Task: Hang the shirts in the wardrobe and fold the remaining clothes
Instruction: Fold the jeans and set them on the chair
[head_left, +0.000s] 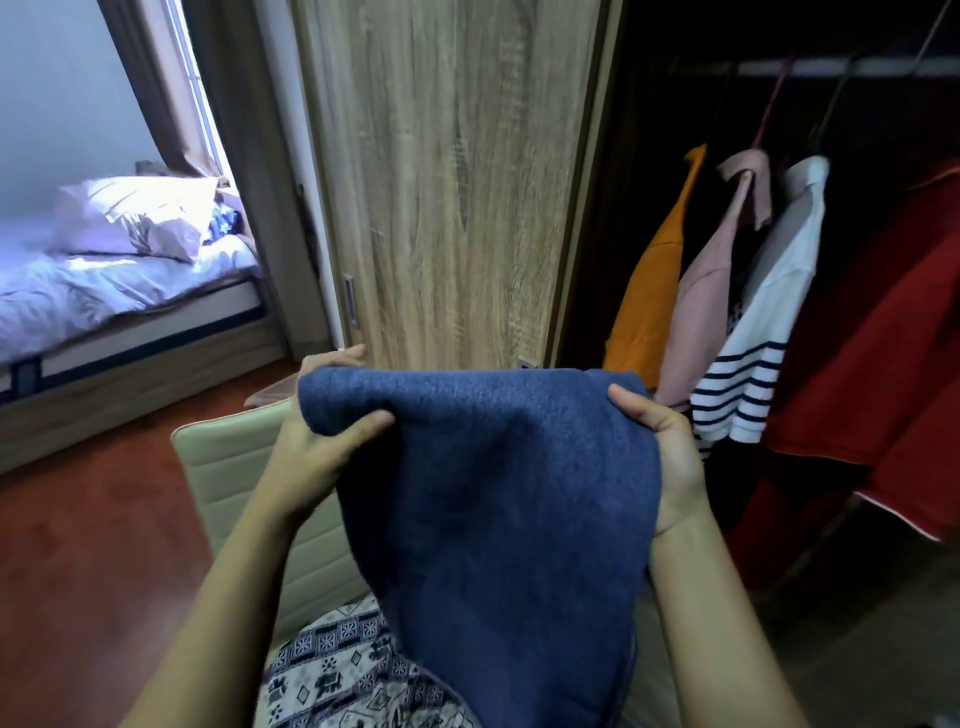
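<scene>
Two-handed work, a folding step by the look of it: holds a blue towel (498, 493) up by its top edge, left hand (322, 447) pinching one corner with the thumb in front and fingers curled behind, right hand (660, 441) gripping the other corner likewise. Hangs over a patterned cloth (343, 670), hard to tell whether lying on the cream chair (234, 467) or worn. Next, probably: bringing the corners together to halve it, then finding a flat spot. Beyond, wardrobe door (452, 182) slid aside, with an orange shirt (649, 280), pink shirt (711, 291) and striped shirt (763, 332) already hung beside a red garment (883, 338). Far left, a bed (104, 280).
</scene>
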